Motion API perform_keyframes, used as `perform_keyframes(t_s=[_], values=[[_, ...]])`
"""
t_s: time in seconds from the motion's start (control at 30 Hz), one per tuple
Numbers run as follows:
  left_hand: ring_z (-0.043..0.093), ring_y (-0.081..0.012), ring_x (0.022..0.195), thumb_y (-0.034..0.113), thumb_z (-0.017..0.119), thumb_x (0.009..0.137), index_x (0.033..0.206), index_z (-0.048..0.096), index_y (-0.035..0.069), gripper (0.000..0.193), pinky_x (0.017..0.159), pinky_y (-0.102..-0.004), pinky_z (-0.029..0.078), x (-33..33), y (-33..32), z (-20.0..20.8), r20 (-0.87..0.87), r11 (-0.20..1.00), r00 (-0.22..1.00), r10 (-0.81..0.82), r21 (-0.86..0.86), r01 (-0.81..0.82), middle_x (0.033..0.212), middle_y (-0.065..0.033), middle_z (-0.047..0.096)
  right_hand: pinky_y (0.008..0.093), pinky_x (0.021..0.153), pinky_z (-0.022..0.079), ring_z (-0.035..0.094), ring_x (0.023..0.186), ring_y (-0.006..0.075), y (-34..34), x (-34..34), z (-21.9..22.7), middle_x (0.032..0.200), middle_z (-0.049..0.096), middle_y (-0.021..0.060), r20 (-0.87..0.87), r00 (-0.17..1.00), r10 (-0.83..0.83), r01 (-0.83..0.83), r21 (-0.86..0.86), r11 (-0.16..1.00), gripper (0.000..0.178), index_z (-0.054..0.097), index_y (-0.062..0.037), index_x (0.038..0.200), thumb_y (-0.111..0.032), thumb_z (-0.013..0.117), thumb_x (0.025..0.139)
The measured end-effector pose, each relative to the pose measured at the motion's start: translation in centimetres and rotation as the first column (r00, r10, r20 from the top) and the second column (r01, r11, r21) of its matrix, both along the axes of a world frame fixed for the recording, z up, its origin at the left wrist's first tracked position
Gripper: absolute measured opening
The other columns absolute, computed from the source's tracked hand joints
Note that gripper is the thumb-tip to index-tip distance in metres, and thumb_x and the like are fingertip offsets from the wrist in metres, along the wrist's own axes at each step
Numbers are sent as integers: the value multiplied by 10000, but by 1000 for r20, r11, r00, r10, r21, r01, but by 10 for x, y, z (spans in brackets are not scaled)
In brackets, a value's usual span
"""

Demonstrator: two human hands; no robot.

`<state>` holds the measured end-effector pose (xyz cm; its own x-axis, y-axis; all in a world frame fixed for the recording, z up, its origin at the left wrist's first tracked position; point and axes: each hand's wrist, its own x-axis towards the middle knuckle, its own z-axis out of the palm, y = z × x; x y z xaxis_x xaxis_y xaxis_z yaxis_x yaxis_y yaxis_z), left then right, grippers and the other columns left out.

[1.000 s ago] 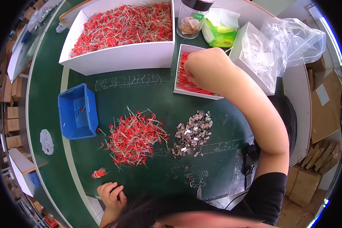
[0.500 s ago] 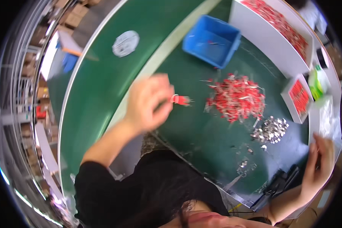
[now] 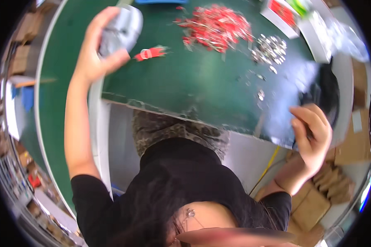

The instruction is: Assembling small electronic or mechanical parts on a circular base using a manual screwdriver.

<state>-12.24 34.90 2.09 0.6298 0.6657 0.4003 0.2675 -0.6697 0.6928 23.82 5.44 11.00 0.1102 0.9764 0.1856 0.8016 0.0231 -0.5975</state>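
The left hand (image 3: 95,49) has risen to 11 o'clock, fingers gripping a grey roll (image 3: 120,29) that could slip; whether the right hand (image 3: 313,136), half curled, holds anything I cannot tell.

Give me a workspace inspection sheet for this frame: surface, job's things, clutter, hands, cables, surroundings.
Surface: green bench mat, shiny clear sheet over its right part.
Job's things: grey-white roll in the left hand; small red bundle lying beside it.
Clutter: heap of red parts; pile of small silver parts, a few strays below it; white tray of red parts at the far edge.
Hands: left hand has its grip closed on the roll; right hand off the bench edge, fingers curled, contents unclear.
Cables: yellow cable below the bench.
Surroundings: cardboard boxes at right; shelving at left, blurred.
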Motion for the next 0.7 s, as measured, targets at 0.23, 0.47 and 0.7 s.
perform_keyframes(t_s=[0.23,0.47,0.7], values=[[324,-415,1458,212,815,678,1406,573,204,767,1202,-537,253,83,-95,-11,-507,703,607,-612,4,711,1561,-180,387,292,554,449,589,605,193,25,-21,-83,835,654,68,126,992,-9,10,-9,1000,185,744,-75,999,-33,744,819],[342,-408,1433,149,794,710,1345,618,178,660,1164,-541,297,89,-89,3,-458,750,653,-603,-48,659,1538,-136,412,303,558,490,625,643,189,59,-25,-112,972,665,47,328,943,50,-92,112,989,239,746,-117,1014,-1,733,806],[577,-316,1133,89,764,774,1059,732,110,287,971,-435,461,156,-57,-23,-291,919,903,-315,144,367,1169,-54,639,286,582,508,639,706,189,54,-12,-109,1035,654,69,213,976,-48,2,212,977,300,724,-100,1028,74,721,784]])
